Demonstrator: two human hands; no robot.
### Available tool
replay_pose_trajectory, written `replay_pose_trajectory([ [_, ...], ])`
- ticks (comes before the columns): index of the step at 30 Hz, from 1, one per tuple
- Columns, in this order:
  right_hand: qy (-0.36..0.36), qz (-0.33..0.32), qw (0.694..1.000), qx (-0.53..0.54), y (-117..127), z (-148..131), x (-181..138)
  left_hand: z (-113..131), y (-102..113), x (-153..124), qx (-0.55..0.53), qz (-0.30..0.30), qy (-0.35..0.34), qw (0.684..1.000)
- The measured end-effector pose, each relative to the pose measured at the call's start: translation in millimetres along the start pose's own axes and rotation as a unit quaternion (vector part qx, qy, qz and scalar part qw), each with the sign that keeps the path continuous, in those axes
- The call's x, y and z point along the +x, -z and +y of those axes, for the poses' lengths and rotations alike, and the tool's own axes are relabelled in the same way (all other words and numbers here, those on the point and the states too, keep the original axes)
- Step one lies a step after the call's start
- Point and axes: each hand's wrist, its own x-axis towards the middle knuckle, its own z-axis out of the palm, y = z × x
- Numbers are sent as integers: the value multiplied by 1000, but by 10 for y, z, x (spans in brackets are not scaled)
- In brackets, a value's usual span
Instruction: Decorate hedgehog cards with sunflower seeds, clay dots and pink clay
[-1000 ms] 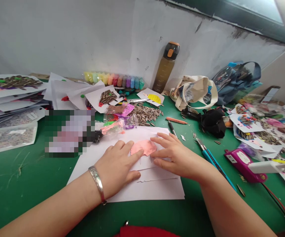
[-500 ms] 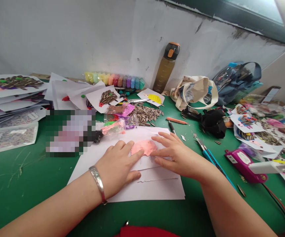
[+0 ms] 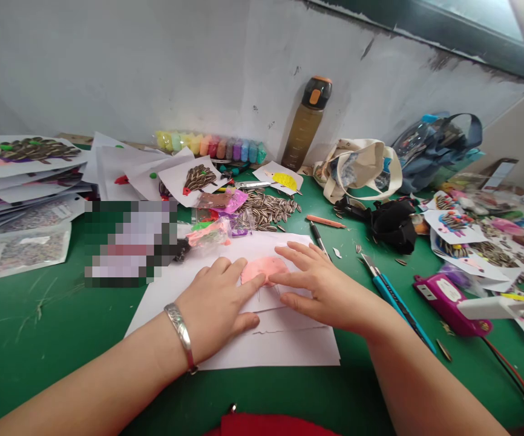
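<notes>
A flattened patch of pink clay (image 3: 262, 267) lies on a white sheet of paper (image 3: 284, 345) on the green table (image 3: 62, 327). My left hand (image 3: 216, 306), with a silver bracelet at the wrist, rests flat on the paper, its index fingertip pressing the clay's left edge. My right hand (image 3: 323, 287) lies with fingers stretched out, fingertips pressing over the clay's right side. Neither hand holds anything. Faint pencil lines show on the paper below the clay.
Sunflower seeds (image 3: 268, 211) lie piled behind the paper, beside small clay bags (image 3: 210, 233). A row of coloured clay tubs (image 3: 210, 145) and a brown bottle (image 3: 305, 124) stand at the wall. A blue craft knife (image 3: 393, 297), pens, a purple glue gun (image 3: 448, 300), bags and finished seed pictures (image 3: 26, 151) crowd both sides.
My right hand's fingers have slid a little leftward over the pink clay, covering more of its right side. The left hand has stayed put.
</notes>
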Motion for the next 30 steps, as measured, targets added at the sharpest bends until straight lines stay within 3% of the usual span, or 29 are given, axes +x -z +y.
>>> replay_pose_trajectory([
  [11,24,-21,999,-23,-29,-86,33,2,1,7,7,5,-1,1000],
  [19,7,18,1000,19,-1,-4,-1,-1,6,-6,2,1,-3,1000],
  [25,23,-13,1000,0,-25,-83,29,9,36,5,-1,-6,3,1000],
  [30,23,3,1000,15,-33,-84,35,-12,49,8,-28,-4,-6,1000],
])
